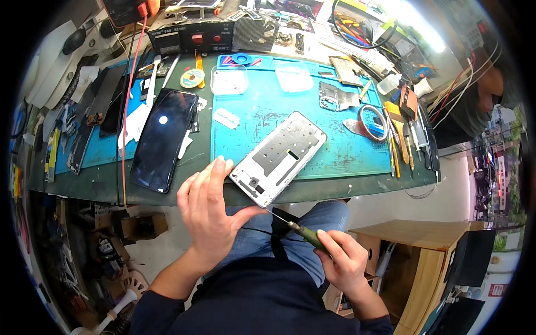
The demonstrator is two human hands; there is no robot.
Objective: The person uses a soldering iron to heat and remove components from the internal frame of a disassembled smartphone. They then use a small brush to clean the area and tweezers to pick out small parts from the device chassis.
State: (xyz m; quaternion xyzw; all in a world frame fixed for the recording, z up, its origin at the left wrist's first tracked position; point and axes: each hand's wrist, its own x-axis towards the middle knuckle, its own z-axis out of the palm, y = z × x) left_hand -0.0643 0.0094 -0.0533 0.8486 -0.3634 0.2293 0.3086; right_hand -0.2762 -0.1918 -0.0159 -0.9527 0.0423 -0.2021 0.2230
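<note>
Starting at the left, there's a black phone [163,142] lying on the bench, screen up with a small lit spot. It's nobody's focus right now, neither hand is on it.

Next is the left hand [207,209]: fingers close together with the tips by the side edge of the white phone [279,159], thumb spread well away from them and down at its near corner. Looks like bracing to me, though I can't tell how hard it presses.

The white phone itself sits slantwise on the blue mat [340,151], near corner out at the bench edge, grey inner panel showing.

Then the green-handled tool [307,233], thin shaft aimed at that corner, right by the thumb. Can't make out the tip shape or whether it's actually touching. Right hand [343,259] is pinching the handle end between thumb and fingers.

My read: the step in hand is working at that corner. The next move calls for a steady phone, a light controlled push, and the thumb kept out of the slip line.
</note>
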